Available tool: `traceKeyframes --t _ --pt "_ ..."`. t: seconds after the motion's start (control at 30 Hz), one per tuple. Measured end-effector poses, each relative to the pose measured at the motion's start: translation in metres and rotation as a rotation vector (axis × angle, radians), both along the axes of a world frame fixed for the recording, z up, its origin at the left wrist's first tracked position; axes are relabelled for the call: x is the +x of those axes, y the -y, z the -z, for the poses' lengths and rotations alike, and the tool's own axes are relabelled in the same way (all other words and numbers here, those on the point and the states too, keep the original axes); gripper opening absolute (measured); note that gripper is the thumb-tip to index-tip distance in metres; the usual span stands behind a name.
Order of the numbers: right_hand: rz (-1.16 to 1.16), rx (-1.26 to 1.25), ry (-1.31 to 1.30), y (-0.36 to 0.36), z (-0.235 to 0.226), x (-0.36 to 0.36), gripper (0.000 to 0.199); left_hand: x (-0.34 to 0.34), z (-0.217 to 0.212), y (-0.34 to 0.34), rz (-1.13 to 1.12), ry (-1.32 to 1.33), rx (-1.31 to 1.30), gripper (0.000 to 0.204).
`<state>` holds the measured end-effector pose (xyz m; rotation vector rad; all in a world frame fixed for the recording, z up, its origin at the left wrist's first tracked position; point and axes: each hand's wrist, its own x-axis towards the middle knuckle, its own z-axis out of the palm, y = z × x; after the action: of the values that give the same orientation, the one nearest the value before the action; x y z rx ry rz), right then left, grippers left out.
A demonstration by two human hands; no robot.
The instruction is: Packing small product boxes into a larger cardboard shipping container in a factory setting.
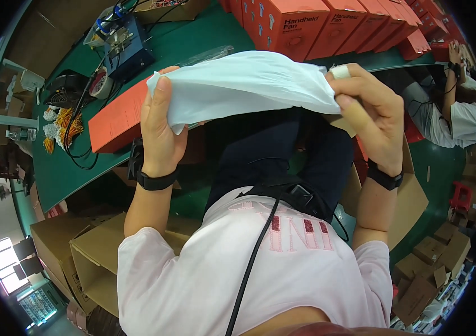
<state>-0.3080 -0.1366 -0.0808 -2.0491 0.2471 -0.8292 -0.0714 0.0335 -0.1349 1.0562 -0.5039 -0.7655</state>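
The left hand [161, 131] and right hand [368, 115] each pinch an end of a pale plastic bag [243, 84], stretched above the lap. Thin film could slip or tear if tugged, knocking the orange box [116, 120] off the green table [182, 45].

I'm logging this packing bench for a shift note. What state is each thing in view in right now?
White plastic bag: stretched between both hands, held above the lap.
Left hand: grip shut on the bag's left end.
Right hand: grip shut on the bag's right end.
Single orange box: lying flat on the green table, closed.
Row of orange boxes: standing upright, closed.
Cardboard cartons: open, flaps up.
Tape roll: lying on the table.
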Motion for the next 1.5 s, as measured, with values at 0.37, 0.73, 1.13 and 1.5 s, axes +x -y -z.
traceKeyframes --t 0.37,0.73,1.13,1.5 --pt "0.033 0.238 -0.304 -0.005 0.025 0.029 0.032 -0.006 0.000 0.001 0.082 0.159 -0.053 0.057" --pt "-0.127 0.623 -0.217 -0.033 0.023 0.043 0.038 0.014 -0.010 0.011 -0.116 0.472 -0.078 0.054" --pt "0.226 0.154 0.115 -0.066 0.030 0.050 0.047 -0.010 -0.016 0.024 0.126 -0.471 -0.449 0.065" --pt "0.049 0.856 -0.053 -0.057 0.046 0.051 0.031 -0.003 -0.010 0.052 0.152 -0.498 -0.193 0.043"
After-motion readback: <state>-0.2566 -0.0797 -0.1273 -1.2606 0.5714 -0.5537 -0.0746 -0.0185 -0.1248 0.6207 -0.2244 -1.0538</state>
